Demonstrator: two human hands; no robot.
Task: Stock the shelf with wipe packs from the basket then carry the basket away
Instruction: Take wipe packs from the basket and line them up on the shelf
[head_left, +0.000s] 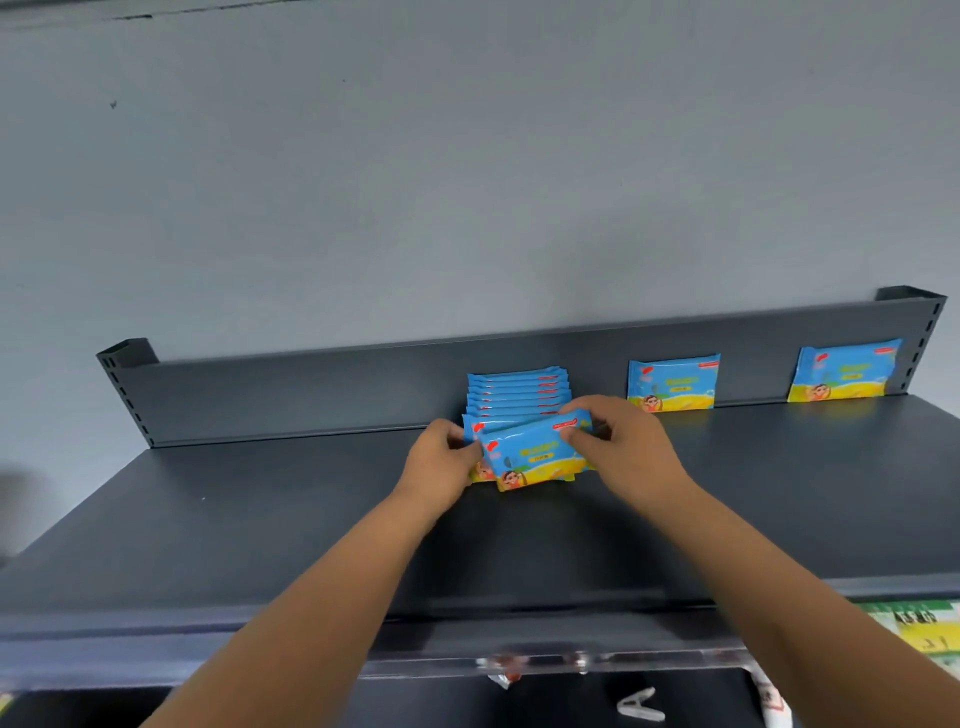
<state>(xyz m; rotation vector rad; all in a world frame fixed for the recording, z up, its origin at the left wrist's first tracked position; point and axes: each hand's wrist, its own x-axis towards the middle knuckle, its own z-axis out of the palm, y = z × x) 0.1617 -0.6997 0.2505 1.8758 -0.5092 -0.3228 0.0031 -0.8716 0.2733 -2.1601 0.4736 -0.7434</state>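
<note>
On the dark grey top shelf (260, 519) a row of several blue-and-yellow wipe packs (517, 397) stands upright, front to back, against the back panel. Both hands hold the front wipe pack (535, 457), which leans slightly tilted at the front of the row. My left hand (447, 457) grips its left end. Its upper right end is pinched by my right hand (618, 441). Two single wipe packs lean on the back panel farther right, one (672, 384) at the middle right and another (844, 371) near the shelf's right end. The basket is not in view.
The shelf's back panel (311, 395) runs along a grey wall. Below the front edge (208, 649) a lower shelf level shows some white items (639, 704) and a green-and-yellow package (924, 634) at the right.
</note>
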